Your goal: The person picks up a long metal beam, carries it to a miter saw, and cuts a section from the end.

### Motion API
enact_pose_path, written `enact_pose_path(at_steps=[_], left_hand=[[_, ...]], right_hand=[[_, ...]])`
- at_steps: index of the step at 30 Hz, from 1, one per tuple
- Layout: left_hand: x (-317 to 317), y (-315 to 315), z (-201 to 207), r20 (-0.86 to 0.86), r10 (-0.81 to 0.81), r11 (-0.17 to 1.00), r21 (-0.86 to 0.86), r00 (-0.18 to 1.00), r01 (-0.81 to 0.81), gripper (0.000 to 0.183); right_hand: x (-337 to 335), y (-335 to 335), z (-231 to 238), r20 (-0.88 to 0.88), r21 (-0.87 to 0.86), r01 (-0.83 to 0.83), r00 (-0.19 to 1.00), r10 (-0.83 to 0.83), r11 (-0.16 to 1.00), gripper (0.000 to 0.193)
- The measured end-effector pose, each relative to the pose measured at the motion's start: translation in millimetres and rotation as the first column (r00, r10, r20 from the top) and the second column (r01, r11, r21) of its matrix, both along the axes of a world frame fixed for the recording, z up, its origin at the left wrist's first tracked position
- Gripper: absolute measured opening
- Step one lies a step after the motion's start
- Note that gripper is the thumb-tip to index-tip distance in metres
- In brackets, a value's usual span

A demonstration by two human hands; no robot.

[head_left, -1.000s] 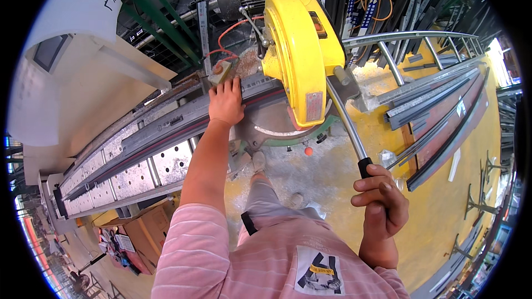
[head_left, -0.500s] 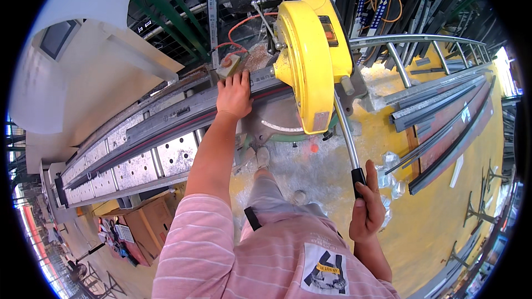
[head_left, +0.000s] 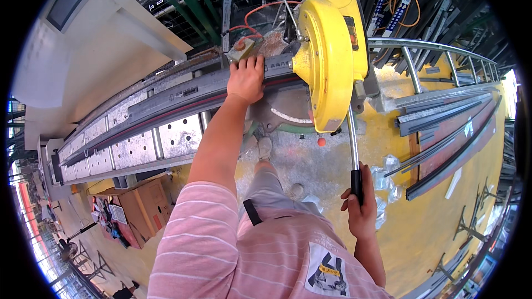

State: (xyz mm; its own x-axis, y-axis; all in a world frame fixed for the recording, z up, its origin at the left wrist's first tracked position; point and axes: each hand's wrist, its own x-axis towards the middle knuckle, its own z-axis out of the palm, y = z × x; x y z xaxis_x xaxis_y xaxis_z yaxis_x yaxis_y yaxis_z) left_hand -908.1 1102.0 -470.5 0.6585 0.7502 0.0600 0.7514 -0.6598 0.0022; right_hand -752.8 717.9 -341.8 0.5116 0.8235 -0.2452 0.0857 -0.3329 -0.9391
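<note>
A yellow miter saw (head_left: 327, 61) with a rounded blade guard stands ahead of me, its blade hidden. Long dark grey profiles (head_left: 194, 91), one showing a red line, lie along the roller bench and run in beside the guard. My left hand (head_left: 246, 80) lies over these profiles just left of the saw, its fingers bent across their far side. From the saw, a metal lever handle (head_left: 353, 138) with a black grip slopes toward me. My right hand (head_left: 362, 210) is around that grip, fingers showing on both sides of it.
The perforated roller bench (head_left: 180, 138) extends left, with an open cardboard box (head_left: 149, 205) below it. At right, a ladder-like metal rack (head_left: 413, 69) stands near stacked dark profiles (head_left: 443, 113) on a board. Crumpled clear plastic (head_left: 381, 180) lies on the floor by my right hand.
The view has shifted, so the saw and bench appear farther right. My right hand's raised finger has come down and its fingers are closer around the grip. My left hand stays on the profiles.
</note>
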Motion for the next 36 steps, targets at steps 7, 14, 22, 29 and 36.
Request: enact_pose_path(at_steps=[7,14,22,29,36], left_hand=[[-1.0,-0.4,-3.5,0.012,-0.004,1.0,0.009,1.0,0.004,0.089],[0.2,0.7,-4.7,0.032,-0.006,1.0,0.01,0.999,0.006,0.089],[-0.2,0.6,-5.5,0.026,0.0,1.0,0.019,1.0,0.0,0.089],[0.2,-0.2,-3.1,-0.007,0.008,1.0,0.0,1.0,-0.008,0.09],[0.2,0.8,-4.8,0.031,-0.012,0.999,0.035,0.999,0.011,0.082]], right_hand=[[17.3,49.4,-1.9,-0.066,-0.52,-0.032,0.998,-0.003,0.853,0.05],[10.2,42.4,-29.7,0.049,-0.517,0.094,0.996,-0.08,0.851,0.024],[13.2,35.5,-44.6,0.12,-0.502,0.093,0.992,-0.037,0.86,0.023],[12.8,34.2,-51.0,0.092,-0.466,0.106,0.993,-0.072,0.879,0.023],[17.5,26.0,-72.1,0.123,-0.388,0.049,0.992,-0.001,0.92,0.019]])
